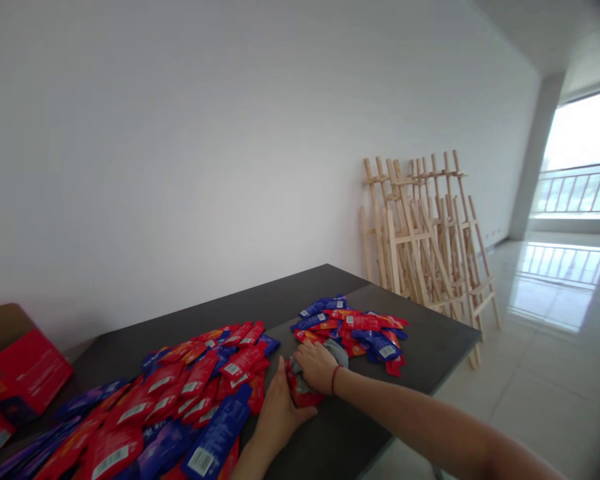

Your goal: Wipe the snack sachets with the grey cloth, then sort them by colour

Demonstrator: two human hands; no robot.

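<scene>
My right hand (319,368), with a red band at the wrist, presses down on a grey cloth (338,352), its fingers curled over it. Beneath the cloth, a red packet (304,399) shows only in part on the dark table. My left hand (279,412) grips the near left side of that packet, its thumb and fingers on either side. Just beyond the right hand lies a small heap of red and blue packets (370,328). To the left of my left hand is a larger pile of similar packets (190,387), with a blue packet (219,433) on top.
The dark table (300,287) reaches toward a white wall. Red cartons (30,370) stand at the left edge, one with its flap up. Wooden easels (420,233) lean against the wall past the table's right end. A railed window (580,160) is at far right.
</scene>
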